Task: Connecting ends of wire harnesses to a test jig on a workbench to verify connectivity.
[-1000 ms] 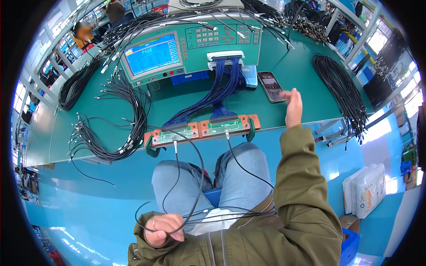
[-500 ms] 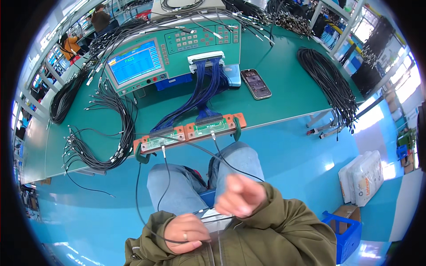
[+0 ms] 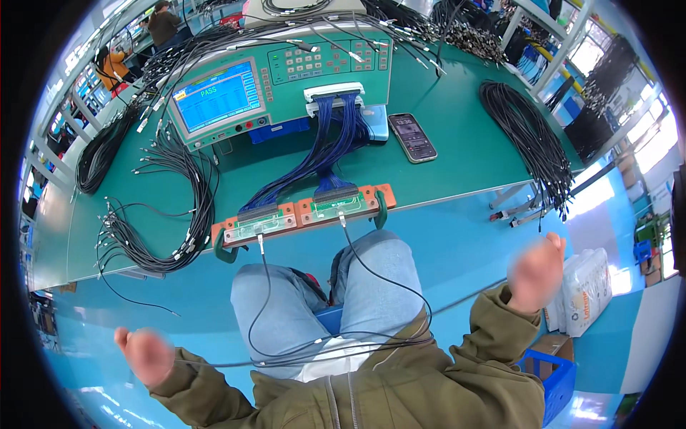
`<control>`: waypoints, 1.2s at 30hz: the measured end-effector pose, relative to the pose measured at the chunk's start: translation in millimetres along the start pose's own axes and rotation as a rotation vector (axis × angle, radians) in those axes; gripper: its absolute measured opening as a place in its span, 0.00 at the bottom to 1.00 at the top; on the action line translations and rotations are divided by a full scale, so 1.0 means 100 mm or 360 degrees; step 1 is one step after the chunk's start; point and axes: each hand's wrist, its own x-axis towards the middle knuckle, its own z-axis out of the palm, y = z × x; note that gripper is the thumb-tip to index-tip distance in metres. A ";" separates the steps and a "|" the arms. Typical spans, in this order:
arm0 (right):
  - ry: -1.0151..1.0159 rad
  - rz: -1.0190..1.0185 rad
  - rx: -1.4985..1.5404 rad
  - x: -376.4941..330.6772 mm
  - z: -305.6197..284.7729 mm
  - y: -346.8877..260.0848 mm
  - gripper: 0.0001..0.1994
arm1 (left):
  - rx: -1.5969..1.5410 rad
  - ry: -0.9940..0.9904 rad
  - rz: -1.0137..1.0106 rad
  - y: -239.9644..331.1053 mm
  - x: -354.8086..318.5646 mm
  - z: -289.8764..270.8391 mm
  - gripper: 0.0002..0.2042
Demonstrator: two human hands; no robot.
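Observation:
A thin black cable (image 3: 468, 297) stretches across my lap from hand to hand. My left hand (image 3: 146, 356), out at the lower left, is closed around one part of it. At the right, above the blue crate, my right hand (image 3: 537, 275) closes on another part. Both hands are blurred, so finger details do not show. Two black cable ends are plugged into the orange test fixture (image 3: 304, 217) at the table edge, by a left plug (image 3: 261, 247) and a right plug (image 3: 342, 220). Their cables hang in loops over my thighs, crossing near the stretched one.
On the green table (image 3: 443, 182) stands a tester (image 3: 286, 86) with a lit screen, joined to the fixture by blue wires (image 3: 325, 139). A phone (image 3: 412, 138) lies beside it. Cable bundles lie left (image 3: 196, 193) and right (image 3: 522, 136). White sacks (image 3: 586, 293) and a blue crate (image 3: 554, 386) stand right.
My hands have moved far apart from in front of my jacket, the left to the lower left, the right up and right. The cable between them is now drawn out across my lap.

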 end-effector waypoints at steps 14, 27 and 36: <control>0.0833 -0.0446 -0.0237 -0.34 -1.17 -1.06 0.10 | 0.0534 0.2009 -0.0002 0.57 -0.15 -1.18 0.08; 0.0702 0.0146 -0.1012 0.03 -0.56 0.09 0.10 | 0.0352 0.1152 -0.0768 -0.30 -0.05 -0.80 0.08; 0.0188 0.1359 -0.1228 0.08 -0.53 2.01 0.12 | 0.1184 0.0445 -0.1288 -1.73 -0.41 -0.15 0.11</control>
